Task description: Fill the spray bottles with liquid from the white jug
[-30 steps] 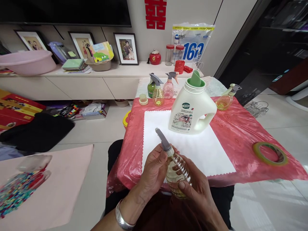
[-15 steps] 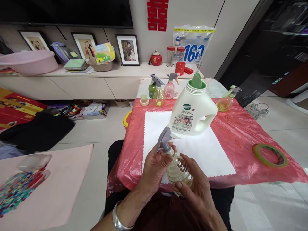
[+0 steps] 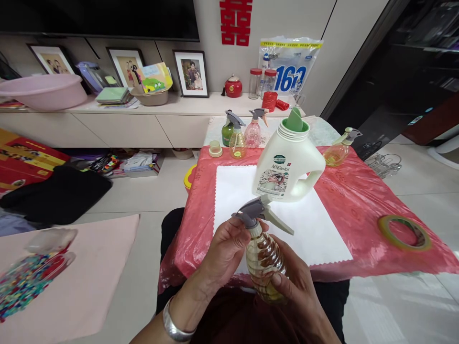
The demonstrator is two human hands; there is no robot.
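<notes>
Spray head (image 3: 251, 209) and trigger (image 3: 281, 222) had swung toward the right of the frame since the earlier frames. Their ribbed clear bottle (image 3: 263, 260) was held slightly tilted at lower centre, by the near edge of the red table cover (image 3: 193, 229). Left hand (image 3: 229, 241) pinched the collar (image 3: 256, 231), probably to guide the head; right hand (image 3: 296, 274) wrapped the body, presumably keeping it steady. Beyond, at centre, a white jug (image 3: 290, 162) stood on a white sheet (image 3: 231, 191), which likely shielded the cover. 3 spray bottles (image 3: 237, 145) were grouped at upper centre, apparently leaving the middle accessible; 1 more bottle (image 3: 335, 155) stood farther right.
</notes>
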